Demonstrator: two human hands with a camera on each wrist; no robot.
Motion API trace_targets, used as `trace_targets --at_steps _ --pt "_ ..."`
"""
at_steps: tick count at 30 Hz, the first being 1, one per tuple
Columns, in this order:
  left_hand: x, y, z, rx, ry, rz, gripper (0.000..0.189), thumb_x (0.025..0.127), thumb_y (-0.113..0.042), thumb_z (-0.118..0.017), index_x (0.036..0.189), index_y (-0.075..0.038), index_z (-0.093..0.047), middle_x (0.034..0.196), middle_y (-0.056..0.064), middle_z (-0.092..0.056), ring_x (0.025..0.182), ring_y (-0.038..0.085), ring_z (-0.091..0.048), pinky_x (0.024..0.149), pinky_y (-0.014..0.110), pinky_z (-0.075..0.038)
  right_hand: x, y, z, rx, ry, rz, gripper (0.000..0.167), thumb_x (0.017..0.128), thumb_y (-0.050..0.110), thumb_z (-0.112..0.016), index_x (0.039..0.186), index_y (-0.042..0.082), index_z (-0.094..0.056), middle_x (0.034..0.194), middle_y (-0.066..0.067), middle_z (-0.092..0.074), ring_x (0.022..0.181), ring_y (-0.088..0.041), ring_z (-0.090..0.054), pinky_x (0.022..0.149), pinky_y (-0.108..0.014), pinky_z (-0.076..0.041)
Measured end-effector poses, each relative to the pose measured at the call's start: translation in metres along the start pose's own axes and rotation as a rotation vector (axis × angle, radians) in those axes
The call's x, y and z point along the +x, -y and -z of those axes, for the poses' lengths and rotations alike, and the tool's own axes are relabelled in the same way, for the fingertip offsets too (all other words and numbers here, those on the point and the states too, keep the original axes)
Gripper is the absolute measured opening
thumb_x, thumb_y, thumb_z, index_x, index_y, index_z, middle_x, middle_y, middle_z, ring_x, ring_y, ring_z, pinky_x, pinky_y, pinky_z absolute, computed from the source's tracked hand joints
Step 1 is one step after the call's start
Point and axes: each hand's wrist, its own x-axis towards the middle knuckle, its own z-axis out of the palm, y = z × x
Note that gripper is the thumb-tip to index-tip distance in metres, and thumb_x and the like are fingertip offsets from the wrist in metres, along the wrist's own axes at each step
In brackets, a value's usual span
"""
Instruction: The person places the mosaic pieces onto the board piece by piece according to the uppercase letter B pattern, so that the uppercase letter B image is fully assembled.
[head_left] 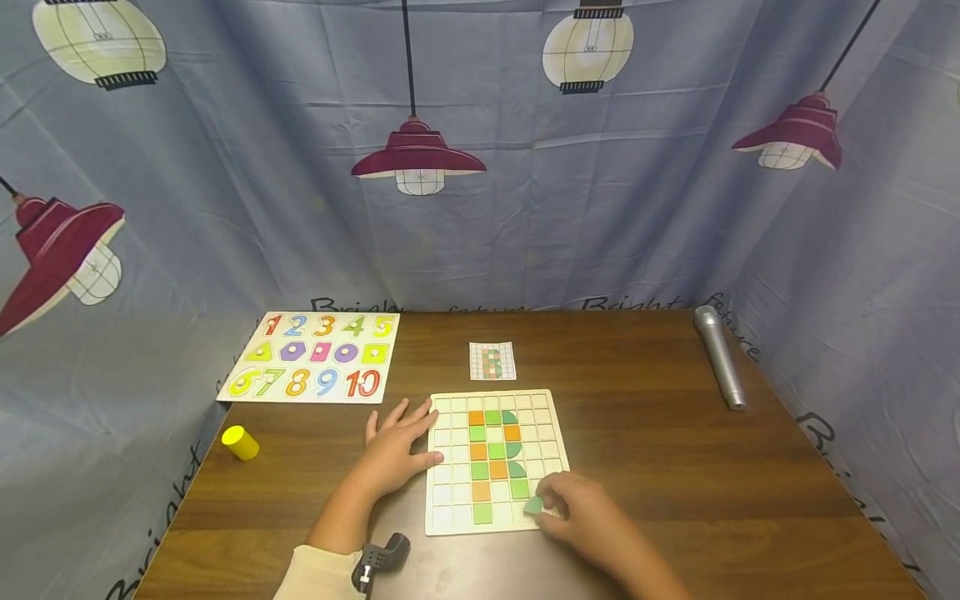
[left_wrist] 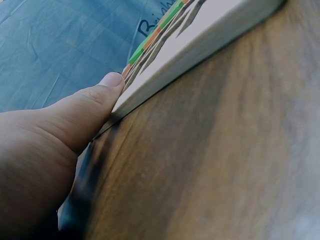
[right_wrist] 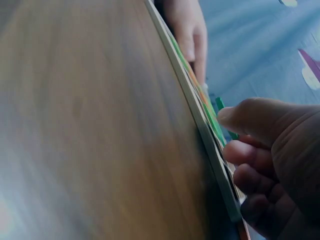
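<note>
A pale wooden grid board [head_left: 448, 496] lies on the table, with orange and light green squares and dark green rounded pieces set in its middle columns. My left hand [head_left: 396, 454] rests at the board's left edge, fingers spread, thumb [left_wrist: 102, 92] on the rim in the left wrist view. Over the lower right corner, my right hand [head_left: 581, 512] pinches a dark green rounded tile [head_left: 533, 505] between thumb and fingers. In the right wrist view that tile [right_wrist: 220, 103] shows tilted above the board, partly hidden behind the thumb.
Behind the board lies a small pattern card [head_left: 492, 361]. A number-and-shape puzzle board [head_left: 307, 358] is at the back left, with a yellow cylinder [head_left: 240, 442] in front of it. A silver microphone-like stick [head_left: 720, 358] lies far right. Curtains surround the table.
</note>
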Motion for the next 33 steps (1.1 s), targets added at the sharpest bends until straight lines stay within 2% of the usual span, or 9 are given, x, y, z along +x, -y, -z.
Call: trace_targets --at_steps 4,10,18,21,26,29,33 --pt "-0.0002 0.0003 0.0004 -0.006 0.008 0.001 0.077 0.091 -0.05 -0.078 0.157 -0.024 -0.05 0.172 -0.009 -0.03 0.162 0.035 -0.017 0.121 0.073 0.01 0.0033 0.0073 -0.0038 -0.046 0.032 0.004 0.022 0.08 0.022 -0.086 0.087 0.024 -0.066 0.08 0.017 -0.054 0.075 0.001 -0.045 0.066 -0.023 -0.043" --pt "0.0005 -0.0001 0.0007 -0.006 0.014 0.002 0.078 0.09 -0.051 -0.078 0.158 -0.025 -0.049 0.172 -0.009 -0.03 0.162 0.035 -0.017 0.121 0.073 0.01 0.0043 0.0103 -0.0066 -0.089 0.027 -0.016 0.022 0.078 0.024 -0.087 0.086 0.024 -0.066 0.078 0.017 -0.051 0.072 -0.001 -0.043 0.065 -0.021 -0.04" --pt "0.0006 -0.0002 0.0001 -0.001 0.0 -0.001 0.077 0.091 -0.049 -0.078 0.158 -0.025 -0.049 0.171 -0.008 -0.032 0.162 0.036 -0.018 0.121 0.073 0.009 0.0014 0.0078 -0.0074 -0.109 -0.003 0.042 0.023 0.075 0.021 -0.087 0.091 0.023 -0.071 0.089 0.018 -0.059 0.078 0.001 -0.048 0.07 -0.024 -0.047" --pt "0.0008 0.0 0.0 0.0 -0.003 -0.001 0.077 0.091 -0.049 -0.078 0.158 -0.025 -0.05 0.171 -0.007 -0.032 0.162 0.036 -0.018 0.121 0.073 0.009 0.0008 0.0076 -0.008 -0.114 -0.008 0.054 0.021 0.076 0.021 -0.086 0.089 0.024 -0.07 0.088 0.019 -0.058 0.078 0.001 -0.048 0.071 -0.024 -0.048" --pt "0.0013 0.0012 -0.001 0.001 -0.002 -0.005 0.077 0.091 -0.05 -0.078 0.158 -0.025 -0.049 0.171 -0.008 -0.031 0.162 0.036 -0.018 0.121 0.073 0.009 0.001 0.0074 -0.0079 -0.075 0.02 0.03 0.035 0.074 0.037 -0.093 0.082 0.026 -0.06 0.084 0.018 -0.051 0.076 0.0 -0.044 0.068 -0.022 -0.043" --pt "0.0014 0.0017 -0.0013 -0.001 0.002 -0.006 0.078 0.091 -0.051 -0.077 0.159 -0.026 -0.049 0.171 -0.009 -0.03 0.162 0.035 -0.017 0.121 0.073 0.009 0.0014 0.0049 -0.0075 -0.062 0.029 0.062 0.036 0.071 0.037 -0.094 0.088 0.027 -0.064 0.088 0.019 -0.055 0.079 0.001 -0.046 0.07 -0.022 -0.044" --pt "0.001 0.0019 -0.0014 -0.007 0.004 -0.007 0.078 0.09 -0.051 -0.078 0.158 -0.025 -0.049 0.172 -0.008 -0.03 0.162 0.036 -0.018 0.121 0.074 0.009 0.001 0.0016 -0.0061 -0.088 0.05 0.159 0.036 0.073 0.024 -0.091 0.105 0.027 -0.075 0.095 0.02 -0.061 0.083 0.002 -0.048 0.072 -0.021 -0.044"
